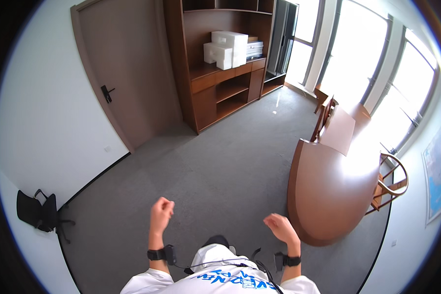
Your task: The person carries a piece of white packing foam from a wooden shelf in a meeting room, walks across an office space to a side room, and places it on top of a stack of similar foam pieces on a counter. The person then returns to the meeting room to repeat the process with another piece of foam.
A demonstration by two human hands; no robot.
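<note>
The head view looks out from the left of two fisheye cameras on the person's head, facing steeply down and forward. The shirt [193, 284] is nearest, at the lower edge; the left grip [162, 214] and right grip [282, 228] lie beyond it. Coverage extends across the floor [210, 171] to the door [132, 59], cabinet [204, 106] and windows [355, 46].

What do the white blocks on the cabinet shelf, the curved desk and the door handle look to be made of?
White blocks: probably foam, matte; they are chunky, plain and square-edged.

Curved desk: wood or veneer, lacquered; brown, with window light glaring off its smooth top.

Door handle: likely metal, coated black; the slim lever suggests it, but plastic is possible.
</note>
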